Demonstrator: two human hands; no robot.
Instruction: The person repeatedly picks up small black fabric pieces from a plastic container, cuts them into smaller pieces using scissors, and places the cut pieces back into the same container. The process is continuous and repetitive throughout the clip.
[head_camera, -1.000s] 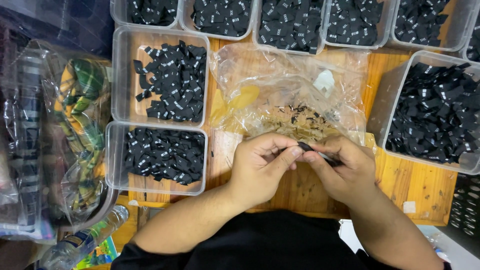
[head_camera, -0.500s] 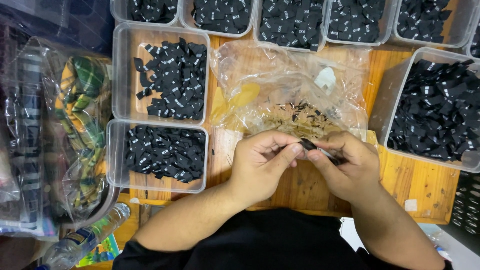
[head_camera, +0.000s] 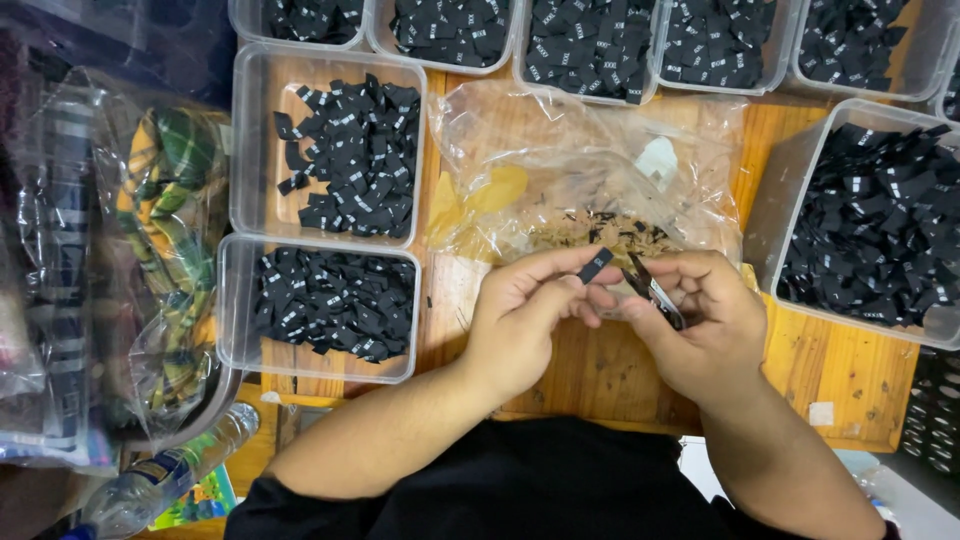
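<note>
My left hand (head_camera: 525, 315) pinches a small black fabric label (head_camera: 595, 265) between thumb and fingertips, above the wooden table (head_camera: 800, 370). My right hand (head_camera: 700, 320) grips a small pair of black snips (head_camera: 655, 292), whose blades point toward the label. Both hands meet just in front of a crumpled clear plastic bag (head_camera: 590, 170) with thread scraps on it.
Clear plastic bins of black labels surround the hands: two at the left (head_camera: 330, 150) (head_camera: 320, 305), one at the right (head_camera: 870, 215), several along the back edge. A bagged plaid cloth (head_camera: 170, 240) lies far left, with a plastic bottle (head_camera: 165, 480) below it.
The label now stands free of the snips, held up in my left fingers; before, the hands were pressed closer together over it.
</note>
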